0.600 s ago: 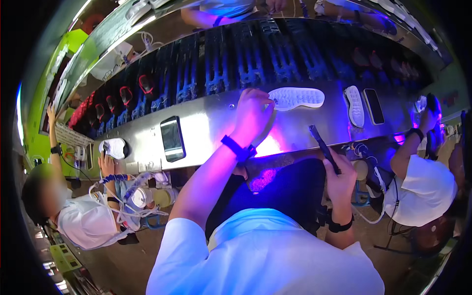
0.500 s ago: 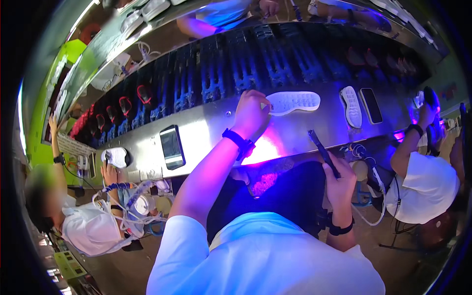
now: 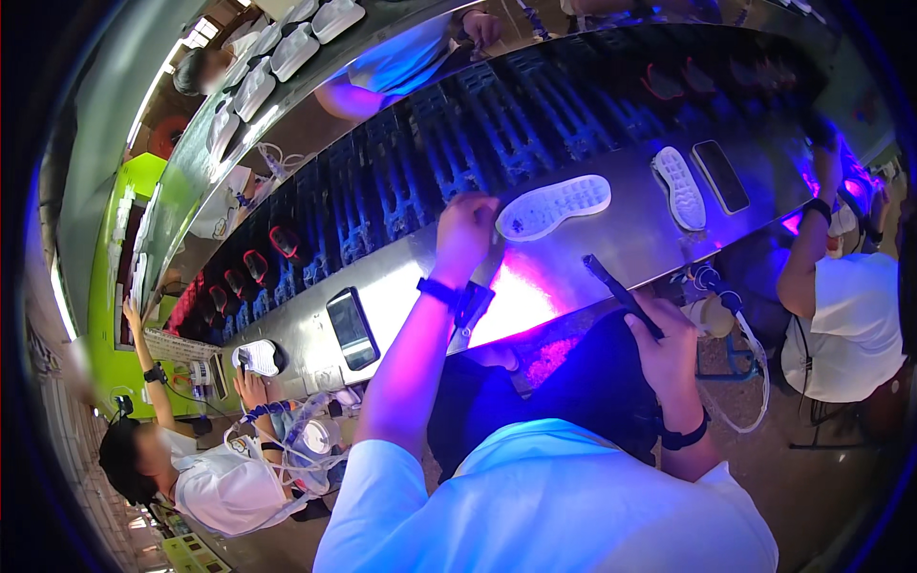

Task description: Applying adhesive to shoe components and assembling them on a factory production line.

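Note:
A white shoe sole (image 3: pixel 556 205) lies tread up on the shiny metal bench (image 3: pixel 401 286). My left hand (image 3: pixel 466 232), with a dark band on its wrist, is stretched out to the sole's near end, fingers curled on its edge. My right hand (image 3: pixel 669 351) stays close to my body at the bench's front edge and grips a slim dark tool (image 3: pixel 616 289), which points up and left onto the bench. Pink-violet light (image 3: pixel 521 298) glows on the metal between my two hands.
A second white sole (image 3: pixel 679 187) and a dark flat slab (image 3: pixel 721 177) lie further right, and another dark slab (image 3: pixel 351 329) lies to the left. Dark blue racks (image 3: pixel 449 143) run behind the bench. A seated person (image 3: pixel 845 320) works at my right, another person (image 3: pixel 224 482) at my left.
Both hands keep their holds. My left arm and the sole sit a little lower and further left in the view, which has shifted slightly.

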Demonstrator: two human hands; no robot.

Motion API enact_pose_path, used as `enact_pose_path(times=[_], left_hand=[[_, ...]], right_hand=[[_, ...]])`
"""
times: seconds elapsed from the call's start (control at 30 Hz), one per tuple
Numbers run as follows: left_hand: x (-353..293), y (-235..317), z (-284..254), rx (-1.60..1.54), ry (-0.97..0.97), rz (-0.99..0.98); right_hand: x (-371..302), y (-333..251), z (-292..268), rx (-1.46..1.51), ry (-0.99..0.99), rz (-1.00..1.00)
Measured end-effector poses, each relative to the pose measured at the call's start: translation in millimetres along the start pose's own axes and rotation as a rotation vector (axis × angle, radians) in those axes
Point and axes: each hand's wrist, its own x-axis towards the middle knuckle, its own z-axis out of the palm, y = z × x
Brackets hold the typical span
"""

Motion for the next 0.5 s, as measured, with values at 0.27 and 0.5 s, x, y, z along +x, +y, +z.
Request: enact_pose_path(times=[0.27, 0.5], left_hand=[[-102, 141, -82, -0.376, 0.371, -0.109], [-137, 151, -90, -0.048, 0.4, 0.095]], right_hand=[[-7, -25, 6, 0.216, -0.186, 0.035], [-27, -50, 12, 0.192, -0.262, -0.057]])
